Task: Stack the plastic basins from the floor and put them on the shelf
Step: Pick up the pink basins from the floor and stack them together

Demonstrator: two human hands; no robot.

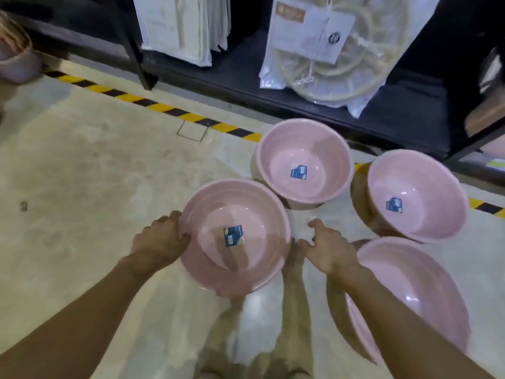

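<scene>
Several pink plastic basins are in view. My left hand point(159, 239) grips the left rim of the nearest basin point(216, 280), which is tilted and lifted off the floor; it looks like nested basins with a blue label inside. My right hand point(326, 247) hovers open just right of that basin, fingers spread, touching nothing. A second basin point(273, 157) rests on the floor behind it. A third point(437, 187) sits to the right. A fourth point(426, 272) lies partly under my right forearm. The black shelf point(246, 80) runs along the back.
White packaged goods point(177, 28) and a bagged round rack point(328, 58) stand on the shelf's bottom board. Yellow-black tape point(136, 98) marks the floor in front of it. Another pinkish container point(16, 58) sits at the far left. Pale floor spreads to the left.
</scene>
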